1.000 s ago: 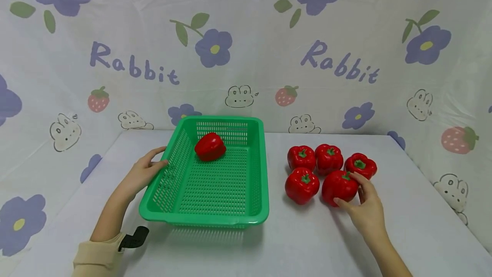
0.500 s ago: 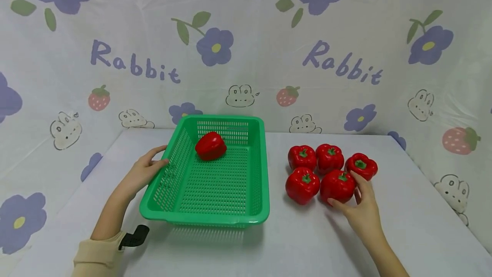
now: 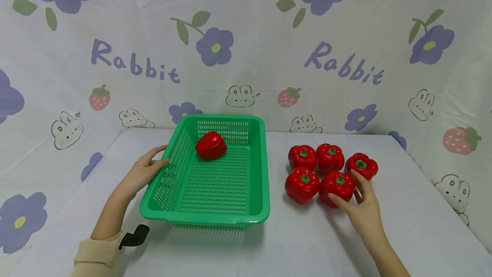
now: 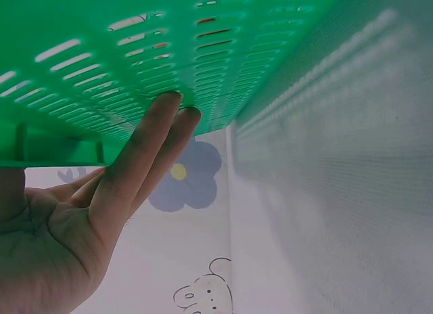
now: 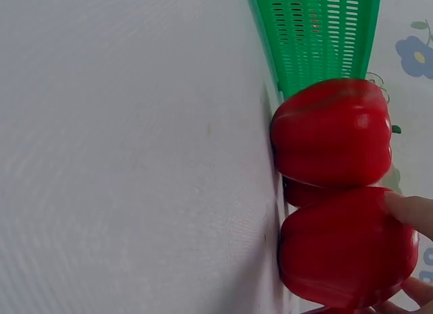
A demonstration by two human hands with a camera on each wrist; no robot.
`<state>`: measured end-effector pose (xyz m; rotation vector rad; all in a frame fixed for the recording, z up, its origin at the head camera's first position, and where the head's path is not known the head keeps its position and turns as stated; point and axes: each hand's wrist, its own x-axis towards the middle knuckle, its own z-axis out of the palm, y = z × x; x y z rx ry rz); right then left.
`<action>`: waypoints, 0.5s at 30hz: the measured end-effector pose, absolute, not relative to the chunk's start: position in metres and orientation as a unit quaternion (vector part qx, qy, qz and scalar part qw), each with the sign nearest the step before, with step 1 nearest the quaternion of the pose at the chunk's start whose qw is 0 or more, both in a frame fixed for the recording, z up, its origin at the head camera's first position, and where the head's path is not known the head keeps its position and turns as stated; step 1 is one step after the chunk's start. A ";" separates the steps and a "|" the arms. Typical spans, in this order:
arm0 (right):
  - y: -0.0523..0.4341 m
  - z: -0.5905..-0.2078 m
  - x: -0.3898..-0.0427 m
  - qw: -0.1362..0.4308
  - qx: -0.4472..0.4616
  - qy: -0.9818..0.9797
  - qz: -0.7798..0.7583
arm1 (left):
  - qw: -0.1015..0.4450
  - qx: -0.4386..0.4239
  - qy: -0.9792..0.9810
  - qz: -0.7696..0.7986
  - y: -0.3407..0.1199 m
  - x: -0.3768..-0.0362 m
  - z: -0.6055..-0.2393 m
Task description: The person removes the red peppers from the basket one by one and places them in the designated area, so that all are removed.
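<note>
My left hand (image 3: 144, 173) holds the left side of a green plastic basket (image 3: 203, 218). In the left wrist view its straight fingers (image 4: 139, 155) touch the slotted outer wall, and the thumb reaches up at the rim. One red bell pepper (image 3: 211, 145) lies on its side in the basket's far left part. My right hand (image 3: 365, 210) grips the near right red bell pepper (image 3: 334, 187), thumb at its front and fingers on its right side. In the right wrist view this bell pepper (image 5: 345, 250) sits close to the table, beside another bell pepper (image 5: 331, 135).
Around the gripped pepper stand several more: a bell pepper (image 3: 302, 185) to its left, two behind, and a bell pepper (image 3: 361, 166) behind right. A white table (image 3: 300, 243) bears everything. Behind it hangs a printed cloth (image 3: 253, 33).
My right hand has shifted slightly left with the bell pepper, whose stem has turned from facing right to facing up. My left hand and the basket have stayed in place.
</note>
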<state>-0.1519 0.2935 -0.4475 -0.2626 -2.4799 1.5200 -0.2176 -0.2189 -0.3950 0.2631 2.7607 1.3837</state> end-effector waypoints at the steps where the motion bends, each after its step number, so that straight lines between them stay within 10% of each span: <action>1: 0.293 -0.447 -0.152 0.110 -0.092 -0.843 0.519 | 0.021 0.085 0.891 0.446 -0.219 -0.217 -0.395; 15: 0.292 -0.434 -0.147 0.135 -0.111 -0.832 0.526 | 0.019 0.082 0.894 0.440 -0.218 -0.217 -0.395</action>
